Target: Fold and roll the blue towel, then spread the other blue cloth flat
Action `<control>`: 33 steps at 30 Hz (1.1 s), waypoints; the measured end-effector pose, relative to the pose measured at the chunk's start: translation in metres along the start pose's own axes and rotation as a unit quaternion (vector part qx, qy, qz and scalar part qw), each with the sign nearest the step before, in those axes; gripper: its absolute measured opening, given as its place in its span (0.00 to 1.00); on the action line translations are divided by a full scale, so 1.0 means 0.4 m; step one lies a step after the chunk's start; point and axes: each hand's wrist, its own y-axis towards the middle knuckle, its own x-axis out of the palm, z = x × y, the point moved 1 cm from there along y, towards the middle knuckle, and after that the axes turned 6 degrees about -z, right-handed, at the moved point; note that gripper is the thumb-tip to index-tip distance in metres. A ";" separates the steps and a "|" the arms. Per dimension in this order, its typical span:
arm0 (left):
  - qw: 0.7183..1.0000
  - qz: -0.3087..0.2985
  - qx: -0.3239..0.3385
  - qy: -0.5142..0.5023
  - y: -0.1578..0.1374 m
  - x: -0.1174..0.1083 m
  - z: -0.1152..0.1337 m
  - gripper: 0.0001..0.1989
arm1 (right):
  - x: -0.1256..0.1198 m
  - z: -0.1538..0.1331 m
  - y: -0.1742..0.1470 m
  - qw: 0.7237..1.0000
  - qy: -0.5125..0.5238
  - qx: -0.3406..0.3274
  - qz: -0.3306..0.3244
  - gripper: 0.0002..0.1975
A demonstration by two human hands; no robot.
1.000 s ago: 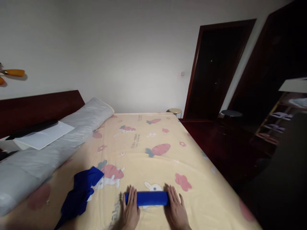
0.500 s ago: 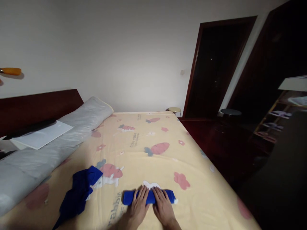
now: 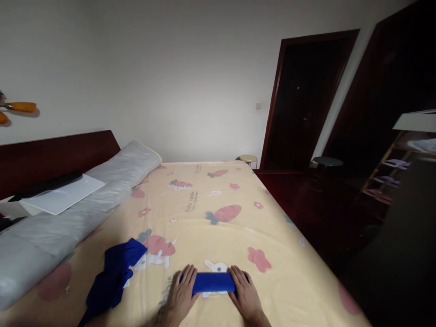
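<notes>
A folded blue cloth [image 3: 214,282] lies as a narrow flat strip on the bed, over the printed rabbit. My left hand [image 3: 184,290] covers its left end, with the fingers over the top and the thumb at the near edge. In the same way my right hand [image 3: 245,290] is closed over the right end. Both palms face down, and the cloth between them is smooth. Farther left lies a crumpled blue garment [image 3: 112,274], apart from both hands, with a small white tag at its edge.
The bed sheet [image 3: 218,240] is yellow with carrots, flowers and rabbits. A long grey rolled bedding piece [image 3: 98,195] runs along the headboard [image 3: 61,154], with a white flat item [image 3: 64,195] on it. Beyond the bed stand a pale stool [image 3: 248,158], a dark stool [image 3: 327,161] and a shelf rack [image 3: 388,177].
My hands have moved apart, from the middle of the folded blue cloth out to its two ends. The crumpled garment lies as before. The view has tilted slightly.
</notes>
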 end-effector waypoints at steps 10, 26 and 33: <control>0.993 0.082 -0.073 0.053 -0.033 0.078 -0.070 0.30 | -0.020 0.029 -0.018 0.990 0.068 0.098 -0.082 0.27; 0.987 0.126 -0.090 0.031 -0.090 0.109 -0.109 0.33 | -0.074 -0.008 -0.044 0.986 0.109 0.110 -0.060 0.23; 0.987 0.106 -0.107 0.057 -0.097 0.114 -0.104 0.34 | -0.065 -0.003 -0.054 0.990 0.091 0.102 -0.026 0.22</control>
